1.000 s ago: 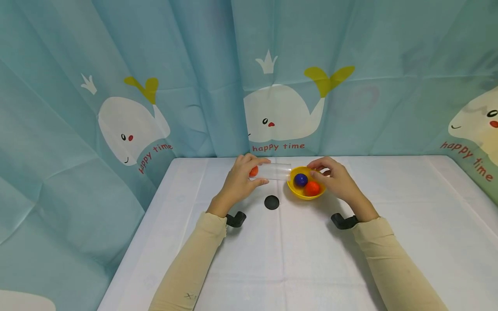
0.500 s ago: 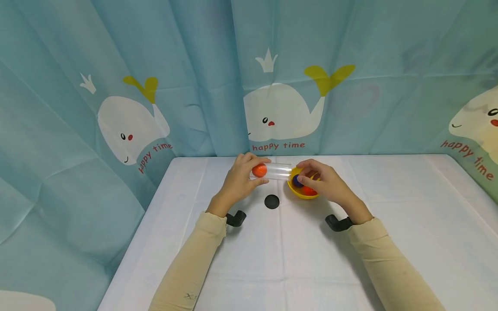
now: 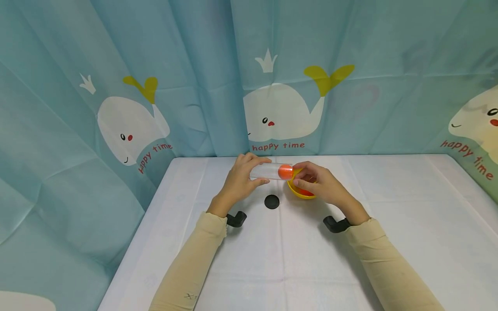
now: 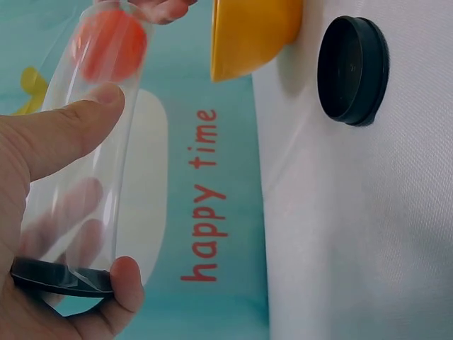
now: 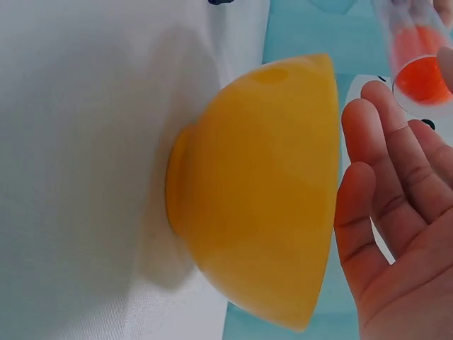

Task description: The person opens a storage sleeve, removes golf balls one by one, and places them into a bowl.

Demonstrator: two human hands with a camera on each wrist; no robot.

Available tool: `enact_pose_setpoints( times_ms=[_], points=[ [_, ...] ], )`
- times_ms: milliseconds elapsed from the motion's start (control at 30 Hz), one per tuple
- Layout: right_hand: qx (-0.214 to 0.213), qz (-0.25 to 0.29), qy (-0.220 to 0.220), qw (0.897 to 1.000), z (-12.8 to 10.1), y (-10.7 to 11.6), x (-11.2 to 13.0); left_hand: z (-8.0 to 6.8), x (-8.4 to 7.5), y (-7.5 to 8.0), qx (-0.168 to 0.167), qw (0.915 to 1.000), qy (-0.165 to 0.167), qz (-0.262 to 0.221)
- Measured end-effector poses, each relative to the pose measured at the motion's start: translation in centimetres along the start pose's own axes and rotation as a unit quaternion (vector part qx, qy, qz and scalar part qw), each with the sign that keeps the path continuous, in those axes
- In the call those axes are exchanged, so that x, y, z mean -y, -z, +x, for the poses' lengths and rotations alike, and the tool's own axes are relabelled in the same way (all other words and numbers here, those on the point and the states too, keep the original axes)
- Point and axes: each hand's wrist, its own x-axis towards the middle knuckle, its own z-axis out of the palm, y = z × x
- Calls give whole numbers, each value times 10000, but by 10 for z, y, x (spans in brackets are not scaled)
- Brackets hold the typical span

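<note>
Left hand (image 3: pixel 237 183) grips clear tube (image 3: pixel 270 171), orange ball (image 3: pixel 285 172) inside; right hand (image 3: pixel 320 185) relaxed.

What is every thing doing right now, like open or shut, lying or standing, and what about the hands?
Clear plastic tube: held sideways, mouth uncapped.
Orange ball: inside the tube's mouth.
Yellow bowl: upright on the table.
Black round cap: off, on the table.
Left hand: grips the tube.
Right hand: over the bowl, fingers relaxed.

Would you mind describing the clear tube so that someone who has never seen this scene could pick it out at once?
Start at the white table in front of the whale curtain, then look to its far middle edge, beside the yellow bowl. The left hand holds the clear tube there on its side. Unlike everything near it, it is see-through, with an orange ball inside at the bowl end.
</note>
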Motion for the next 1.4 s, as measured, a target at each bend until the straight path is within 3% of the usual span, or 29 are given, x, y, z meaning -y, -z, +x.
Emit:
enact_pose_setpoints(
  times_ms=[567,1033,1400],
  points=[
    [-50,51,-326,9994,-1,3,-1,-1,1,1,-65,10000,-16,-30],
    [-45,24,-373,9993,-1,6,-6,0,1,2,-164,9997,-72,-153],
    [-227,-46,-313,9992,-2,8,-8,0,1,5,-115,9996,73,-229]
  ],
)
